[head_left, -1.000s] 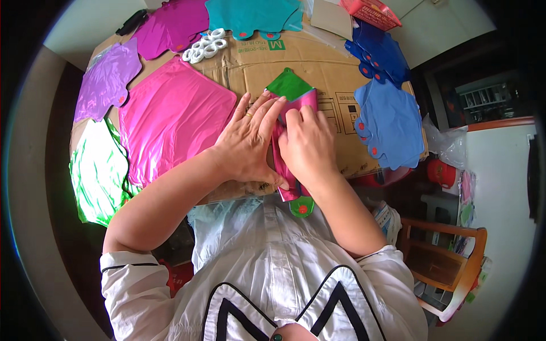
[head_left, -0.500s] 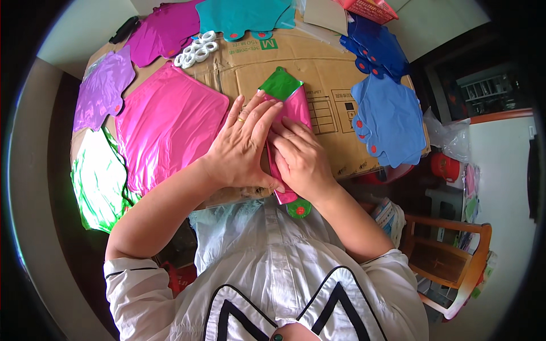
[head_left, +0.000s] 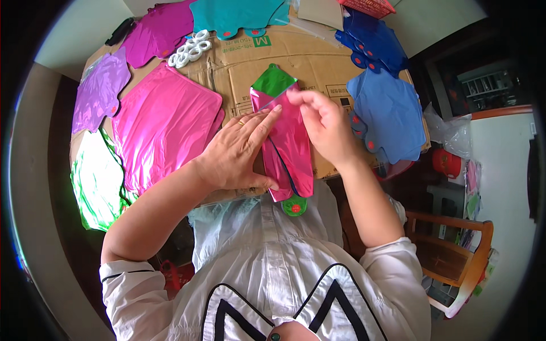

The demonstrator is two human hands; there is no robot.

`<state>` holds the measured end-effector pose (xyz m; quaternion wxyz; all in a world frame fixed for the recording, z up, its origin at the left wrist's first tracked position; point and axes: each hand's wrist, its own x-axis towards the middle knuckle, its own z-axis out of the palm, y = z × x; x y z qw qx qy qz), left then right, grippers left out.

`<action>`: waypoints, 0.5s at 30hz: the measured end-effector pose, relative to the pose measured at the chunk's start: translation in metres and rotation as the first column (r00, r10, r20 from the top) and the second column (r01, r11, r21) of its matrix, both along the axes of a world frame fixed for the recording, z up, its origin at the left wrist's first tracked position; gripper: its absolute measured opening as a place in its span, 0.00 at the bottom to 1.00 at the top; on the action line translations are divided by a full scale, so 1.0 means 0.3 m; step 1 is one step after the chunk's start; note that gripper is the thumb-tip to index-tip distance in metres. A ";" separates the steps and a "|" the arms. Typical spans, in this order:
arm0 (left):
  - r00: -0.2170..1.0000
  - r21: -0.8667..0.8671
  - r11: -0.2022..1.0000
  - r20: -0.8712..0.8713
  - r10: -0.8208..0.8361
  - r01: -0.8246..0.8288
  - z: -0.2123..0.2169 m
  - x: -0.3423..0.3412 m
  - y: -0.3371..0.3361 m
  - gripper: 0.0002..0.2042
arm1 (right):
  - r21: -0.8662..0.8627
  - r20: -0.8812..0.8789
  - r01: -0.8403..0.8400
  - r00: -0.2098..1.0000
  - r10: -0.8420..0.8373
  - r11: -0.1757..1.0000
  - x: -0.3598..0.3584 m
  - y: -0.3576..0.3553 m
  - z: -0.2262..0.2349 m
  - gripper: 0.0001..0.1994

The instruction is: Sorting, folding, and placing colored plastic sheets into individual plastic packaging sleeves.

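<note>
A folded pink foil balloon (head_left: 293, 153) with green ends lies lengthwise on a flattened cardboard box (head_left: 284, 54) in front of me. My left hand (head_left: 236, 150) presses flat on the balloon's left side, fingers pointing right, a ring on one finger. My right hand (head_left: 321, 122) pinches the balloon's upper right edge between thumb and fingers near the green top end.
Flat foil balloons surround the work: a large pink one (head_left: 162, 122) at left, purple ones (head_left: 99, 91) and a green-white one (head_left: 96, 176) further left, teal (head_left: 236, 14) at top, blue ones (head_left: 387, 108) at right. White rings (head_left: 190, 48) lie near the top. A wooden chair (head_left: 455, 256) stands lower right.
My right hand has lifted from the balloon's middle and moved up to its upper edge. My left hand slid lower and flattened, uncovering more of the pink foil.
</note>
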<state>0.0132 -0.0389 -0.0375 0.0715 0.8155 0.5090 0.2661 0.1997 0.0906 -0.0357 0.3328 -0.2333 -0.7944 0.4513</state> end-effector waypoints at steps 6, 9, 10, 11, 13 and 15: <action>0.995 -0.098 0.995 -0.099 -0.006 -0.004 0.012 0.002 0.011 0.54 | 0.608 0.494 -0.217 0.856 -0.150 0.764 0.044 -0.035 -0.039 0.28; 0.995 -0.125 0.992 -0.098 0.007 -0.019 0.023 0.006 0.008 0.53 | 0.532 0.634 -0.342 0.767 -0.097 0.774 0.144 -0.171 0.019 0.41; 0.995 -0.132 0.991 -0.096 0.003 -0.016 0.023 0.006 0.008 0.53 | 0.490 0.683 -0.390 0.728 -0.065 0.780 0.180 -0.206 0.036 0.43; 0.996 -0.138 0.990 -0.094 -0.001 -0.013 0.023 0.006 0.007 0.54 | 0.444 0.728 -0.435 0.684 -0.033 0.784 0.215 -0.234 0.051 0.44; 0.995 -0.139 0.990 -0.096 -0.008 -0.005 0.028 0.006 0.007 0.54 | 0.435 0.760 -0.503 0.650 -0.005 0.746 0.288 -0.273 0.061 0.43; 0.995 -0.134 0.991 -0.097 -0.013 0.000 0.029 0.007 0.008 0.54 | 0.404 0.742 -0.539 0.666 0.080 0.739 0.341 -0.281 0.077 0.39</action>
